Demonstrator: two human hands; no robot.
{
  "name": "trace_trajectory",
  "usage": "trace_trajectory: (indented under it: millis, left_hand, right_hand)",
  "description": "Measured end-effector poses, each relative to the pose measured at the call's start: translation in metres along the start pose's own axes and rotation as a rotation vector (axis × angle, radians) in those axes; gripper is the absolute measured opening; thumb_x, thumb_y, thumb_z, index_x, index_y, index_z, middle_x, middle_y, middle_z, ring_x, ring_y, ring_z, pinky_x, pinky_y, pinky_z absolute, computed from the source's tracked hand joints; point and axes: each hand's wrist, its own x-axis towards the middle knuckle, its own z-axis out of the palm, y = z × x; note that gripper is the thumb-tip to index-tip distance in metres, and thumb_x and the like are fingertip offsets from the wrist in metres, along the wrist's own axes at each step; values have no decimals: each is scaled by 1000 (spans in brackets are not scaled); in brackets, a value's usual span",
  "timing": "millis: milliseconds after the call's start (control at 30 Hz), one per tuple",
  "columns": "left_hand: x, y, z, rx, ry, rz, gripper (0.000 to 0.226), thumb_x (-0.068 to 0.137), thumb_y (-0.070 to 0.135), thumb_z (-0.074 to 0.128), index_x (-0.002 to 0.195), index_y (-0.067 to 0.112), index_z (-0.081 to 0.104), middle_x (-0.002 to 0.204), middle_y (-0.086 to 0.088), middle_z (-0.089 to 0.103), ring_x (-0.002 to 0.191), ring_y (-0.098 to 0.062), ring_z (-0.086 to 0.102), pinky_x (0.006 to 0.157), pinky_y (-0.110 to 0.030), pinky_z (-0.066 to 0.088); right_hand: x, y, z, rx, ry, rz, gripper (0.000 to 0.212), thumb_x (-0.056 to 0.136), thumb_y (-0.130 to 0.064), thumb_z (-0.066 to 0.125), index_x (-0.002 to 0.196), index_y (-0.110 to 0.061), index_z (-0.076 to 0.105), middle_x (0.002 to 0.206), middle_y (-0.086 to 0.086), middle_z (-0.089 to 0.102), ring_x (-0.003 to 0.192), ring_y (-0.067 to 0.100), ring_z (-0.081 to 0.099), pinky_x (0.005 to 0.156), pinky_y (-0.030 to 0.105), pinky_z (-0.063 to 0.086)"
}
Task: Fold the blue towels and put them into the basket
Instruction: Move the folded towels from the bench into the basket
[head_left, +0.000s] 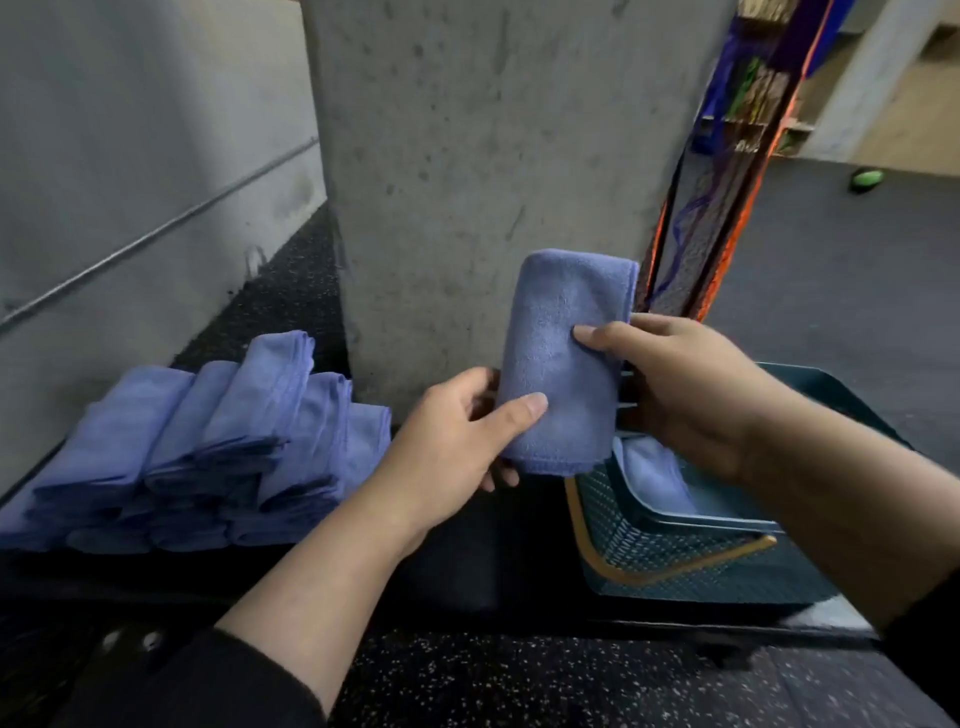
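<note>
Blue folded towel (561, 364) hangs above the basket (691, 566), pinched by the left hand (457, 441) and right hand (680, 384); folding looks finished, so lowering it in comes next.

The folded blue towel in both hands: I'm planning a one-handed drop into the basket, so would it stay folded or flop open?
The folded blue towel looks soft and light; it curves over the left hand and right hand. Held by one edge, it would probably droop and may unfold. The plush surface seems unlikely to slip.
</note>
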Motion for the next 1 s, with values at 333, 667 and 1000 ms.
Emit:
trace_trajectory:
  millis: [333, 667, 1000]
  left_hand:
    - [51, -31, 77, 334, 23, -100, 38, 95, 48, 60, 127, 28, 62, 114, 11, 67, 101, -15, 66, 92, -44, 56]
    - [80, -41, 107, 391, 20, -88, 34, 98, 46, 55, 120, 22, 66, 109, 16, 66, 107, -10, 63, 89, -31, 49]
    - [90, -53, 104, 450, 16, -83, 42, 91, 56, 56, 119, 25, 66, 111, 14, 70, 105, -8, 64, 95, -39, 51]
  right_hand:
    - [19, 23, -189, -442, 126, 355, 21, 92, -18, 69, 109, -6, 69, 88, 8, 73, 77, 20, 67, 71, 35, 56]
    - [79, 131, -227, -719, 68, 702, 26, 95, -15, 66, 106, 8, 61, 91, 23, 64, 75, 32, 64, 81, 62, 55]
    - [109, 185, -234, -620, -75, 841, 12, 102, -17, 55, 93, -9, 55, 70, 10, 53, 52, 18, 50, 51, 26, 45]
